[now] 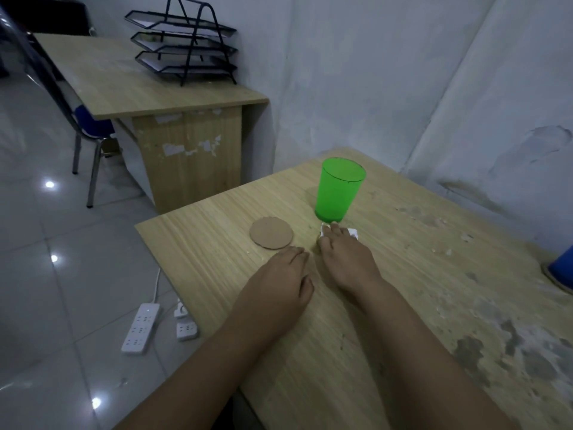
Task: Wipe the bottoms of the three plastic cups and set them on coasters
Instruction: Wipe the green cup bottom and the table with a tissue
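1. Nearest, the left hand (280, 276) lies flat on the bench (387, 336) with its fingers straight and holding nothing, its fingertips just short of the cardboard coaster (271, 233).
2. Beside it, the right hand (344, 257) rests palm-down on a small white tissue (353, 232), which shows only at the fingertips; whether the fingers pinch it or merely press on it I cannot tell, as the hand covers most of it.
3. Just beyond those fingertips stands the green cup (339, 190), upright on bare bench, mouth up, to the right of the coaster and apart from it.
4. The cup is translucent plastic, tapering to a narrow base, and looks empty; it should be light and easy to tip.
5. The step in hand appears to be gathering the tissue before wiping this cup's bottom. The next move calls for the free hand to lift and tilt the cup so the tissue can reach the base, then a short carry left onto the coaster.
6. At the far right edge a blue cup (561, 268) already sits on a coaster (550, 276).
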`<state>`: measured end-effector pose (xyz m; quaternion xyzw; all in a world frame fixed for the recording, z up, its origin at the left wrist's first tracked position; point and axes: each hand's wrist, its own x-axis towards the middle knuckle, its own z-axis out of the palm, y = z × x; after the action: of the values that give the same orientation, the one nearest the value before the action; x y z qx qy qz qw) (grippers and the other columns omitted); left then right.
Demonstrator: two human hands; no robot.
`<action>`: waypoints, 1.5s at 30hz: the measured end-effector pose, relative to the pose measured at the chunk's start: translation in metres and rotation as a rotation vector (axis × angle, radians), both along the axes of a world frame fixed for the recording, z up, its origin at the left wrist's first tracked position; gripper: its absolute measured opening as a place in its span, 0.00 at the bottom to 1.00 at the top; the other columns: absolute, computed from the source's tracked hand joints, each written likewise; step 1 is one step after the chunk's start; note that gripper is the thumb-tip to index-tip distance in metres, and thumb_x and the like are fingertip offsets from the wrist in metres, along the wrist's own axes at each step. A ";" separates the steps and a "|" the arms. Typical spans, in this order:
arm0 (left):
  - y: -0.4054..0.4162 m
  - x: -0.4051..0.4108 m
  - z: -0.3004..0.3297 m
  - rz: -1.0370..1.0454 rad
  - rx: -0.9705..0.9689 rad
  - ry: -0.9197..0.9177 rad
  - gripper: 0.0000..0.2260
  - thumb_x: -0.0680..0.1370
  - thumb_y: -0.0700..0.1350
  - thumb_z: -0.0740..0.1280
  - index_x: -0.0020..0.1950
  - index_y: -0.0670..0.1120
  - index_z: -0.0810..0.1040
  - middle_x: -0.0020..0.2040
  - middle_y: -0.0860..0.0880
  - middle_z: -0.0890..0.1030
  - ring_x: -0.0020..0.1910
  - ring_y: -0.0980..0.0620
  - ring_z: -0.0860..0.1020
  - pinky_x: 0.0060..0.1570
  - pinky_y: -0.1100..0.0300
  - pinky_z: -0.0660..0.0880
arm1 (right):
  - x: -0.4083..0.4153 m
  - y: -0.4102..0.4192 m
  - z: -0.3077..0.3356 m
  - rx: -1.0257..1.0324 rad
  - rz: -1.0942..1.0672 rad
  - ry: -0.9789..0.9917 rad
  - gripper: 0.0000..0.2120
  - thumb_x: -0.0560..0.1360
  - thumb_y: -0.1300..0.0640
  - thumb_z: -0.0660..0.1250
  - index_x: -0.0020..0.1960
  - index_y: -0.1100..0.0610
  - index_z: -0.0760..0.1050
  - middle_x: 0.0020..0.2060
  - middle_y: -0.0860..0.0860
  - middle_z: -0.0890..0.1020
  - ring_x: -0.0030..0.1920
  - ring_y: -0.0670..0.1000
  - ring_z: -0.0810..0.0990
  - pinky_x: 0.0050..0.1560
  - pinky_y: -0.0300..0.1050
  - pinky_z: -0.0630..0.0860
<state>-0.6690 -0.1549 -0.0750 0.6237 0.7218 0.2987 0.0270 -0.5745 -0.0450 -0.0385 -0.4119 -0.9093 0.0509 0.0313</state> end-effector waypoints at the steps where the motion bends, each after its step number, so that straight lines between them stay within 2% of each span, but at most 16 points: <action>1: -0.001 0.000 0.000 0.004 0.003 -0.004 0.21 0.79 0.47 0.59 0.71 0.43 0.67 0.71 0.48 0.69 0.70 0.54 0.65 0.69 0.62 0.60 | 0.002 0.001 -0.001 -0.019 0.024 0.022 0.21 0.81 0.59 0.45 0.72 0.64 0.59 0.72 0.60 0.62 0.71 0.60 0.60 0.67 0.52 0.61; 4: 0.000 0.000 -0.001 -0.002 0.005 0.008 0.21 0.79 0.47 0.58 0.71 0.43 0.67 0.71 0.48 0.69 0.70 0.55 0.64 0.70 0.61 0.60 | 0.014 0.002 0.000 -0.122 0.037 0.132 0.19 0.82 0.55 0.47 0.71 0.56 0.62 0.71 0.52 0.66 0.71 0.54 0.61 0.64 0.48 0.65; 7: 0.000 -0.001 -0.001 -0.004 0.002 0.005 0.21 0.78 0.47 0.58 0.71 0.43 0.67 0.71 0.47 0.69 0.71 0.54 0.64 0.70 0.59 0.61 | 0.024 -0.001 -0.002 -0.092 0.076 0.154 0.16 0.80 0.56 0.49 0.64 0.54 0.67 0.66 0.50 0.71 0.67 0.52 0.66 0.58 0.46 0.68; 10: 0.000 -0.001 -0.001 -0.007 -0.002 0.005 0.21 0.79 0.47 0.58 0.71 0.43 0.67 0.71 0.48 0.69 0.71 0.55 0.64 0.70 0.60 0.61 | 0.023 -0.008 -0.004 -0.066 0.051 0.159 0.18 0.80 0.57 0.49 0.68 0.55 0.64 0.69 0.52 0.68 0.70 0.53 0.63 0.62 0.46 0.67; 13: 0.000 0.000 -0.001 -0.001 0.005 -0.008 0.21 0.79 0.47 0.59 0.71 0.43 0.67 0.71 0.48 0.69 0.71 0.55 0.64 0.69 0.60 0.61 | 0.011 -0.008 -0.003 -0.031 0.055 0.097 0.18 0.80 0.59 0.48 0.69 0.61 0.63 0.68 0.57 0.68 0.69 0.57 0.63 0.66 0.49 0.61; 15: 0.000 0.000 0.000 0.005 0.009 -0.014 0.21 0.78 0.46 0.59 0.71 0.42 0.68 0.70 0.47 0.70 0.70 0.54 0.65 0.69 0.60 0.62 | 0.003 -0.008 -0.001 -0.052 0.046 0.122 0.18 0.80 0.59 0.49 0.68 0.61 0.63 0.67 0.58 0.69 0.69 0.57 0.63 0.65 0.51 0.64; 19: -0.003 -0.001 0.000 0.010 -0.002 -0.001 0.22 0.79 0.46 0.58 0.71 0.41 0.67 0.72 0.45 0.68 0.72 0.53 0.64 0.70 0.59 0.60 | 0.017 -0.011 -0.004 -0.089 0.139 0.119 0.21 0.80 0.56 0.50 0.73 0.57 0.60 0.73 0.53 0.63 0.73 0.51 0.60 0.67 0.46 0.63; 22: -0.002 -0.001 -0.002 -0.023 -0.033 0.085 0.25 0.79 0.50 0.57 0.73 0.40 0.64 0.74 0.43 0.65 0.74 0.52 0.59 0.73 0.61 0.53 | 0.041 -0.009 -0.005 -0.121 0.144 0.081 0.22 0.81 0.53 0.49 0.74 0.54 0.58 0.75 0.49 0.59 0.75 0.46 0.55 0.71 0.44 0.57; 26: 0.000 0.002 0.000 -0.016 -0.016 0.113 0.27 0.78 0.53 0.59 0.72 0.38 0.65 0.73 0.42 0.66 0.74 0.50 0.61 0.71 0.65 0.47 | 0.024 -0.007 0.003 -0.111 0.104 0.118 0.20 0.81 0.56 0.48 0.71 0.59 0.63 0.72 0.55 0.65 0.72 0.52 0.61 0.69 0.48 0.61; 28: -0.001 0.001 0.002 -0.014 -0.013 0.104 0.27 0.78 0.53 0.60 0.72 0.38 0.65 0.72 0.42 0.67 0.73 0.50 0.61 0.70 0.65 0.47 | 0.011 -0.010 0.003 -0.081 0.137 0.117 0.20 0.81 0.58 0.49 0.71 0.62 0.63 0.72 0.56 0.64 0.72 0.52 0.60 0.70 0.48 0.60; 33: -0.002 -0.001 0.000 -0.035 -0.024 0.118 0.27 0.79 0.54 0.58 0.73 0.39 0.63 0.74 0.43 0.65 0.74 0.51 0.58 0.71 0.63 0.46 | 0.035 -0.010 0.000 -0.138 0.167 0.119 0.21 0.81 0.55 0.49 0.73 0.54 0.60 0.75 0.49 0.61 0.74 0.46 0.59 0.66 0.36 0.54; 37: -0.001 -0.001 0.000 -0.028 -0.009 0.102 0.27 0.79 0.53 0.59 0.73 0.39 0.63 0.74 0.44 0.65 0.74 0.52 0.59 0.71 0.64 0.47 | 0.028 -0.008 0.005 -0.119 0.122 0.101 0.21 0.81 0.57 0.49 0.73 0.55 0.60 0.74 0.51 0.63 0.73 0.48 0.60 0.67 0.39 0.59; 39: -0.001 -0.001 0.001 -0.033 -0.005 0.093 0.27 0.79 0.53 0.59 0.73 0.39 0.64 0.74 0.44 0.66 0.74 0.52 0.59 0.70 0.66 0.47 | 0.014 -0.013 0.006 -0.088 0.099 0.075 0.20 0.81 0.60 0.50 0.71 0.61 0.62 0.72 0.57 0.65 0.71 0.54 0.63 0.65 0.43 0.62; 41: -0.001 -0.002 0.001 -0.035 0.000 0.080 0.26 0.78 0.52 0.60 0.73 0.39 0.64 0.73 0.44 0.66 0.74 0.52 0.59 0.68 0.68 0.46 | 0.007 -0.018 0.006 -0.072 0.123 0.102 0.17 0.80 0.62 0.52 0.66 0.63 0.67 0.66 0.60 0.69 0.67 0.58 0.67 0.59 0.44 0.65; 43: -0.003 -0.002 0.002 -0.034 0.010 0.073 0.26 0.78 0.51 0.60 0.72 0.39 0.65 0.73 0.44 0.67 0.74 0.52 0.60 0.66 0.69 0.46 | 0.013 -0.023 0.004 -0.095 0.157 0.206 0.14 0.79 0.60 0.52 0.61 0.59 0.72 0.60 0.54 0.72 0.58 0.55 0.73 0.48 0.44 0.65; 45: -0.004 -0.002 0.002 -0.029 0.011 0.083 0.25 0.79 0.52 0.59 0.72 0.39 0.65 0.73 0.44 0.67 0.73 0.52 0.60 0.67 0.68 0.47 | 0.027 -0.023 0.002 -0.129 0.170 0.248 0.15 0.80 0.56 0.51 0.62 0.52 0.72 0.62 0.50 0.73 0.55 0.54 0.76 0.50 0.44 0.69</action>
<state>-0.6711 -0.1587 -0.0733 0.6461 0.7115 0.2761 -0.0021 -0.5474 -0.0677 -0.0367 -0.3250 -0.9250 0.1618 0.1123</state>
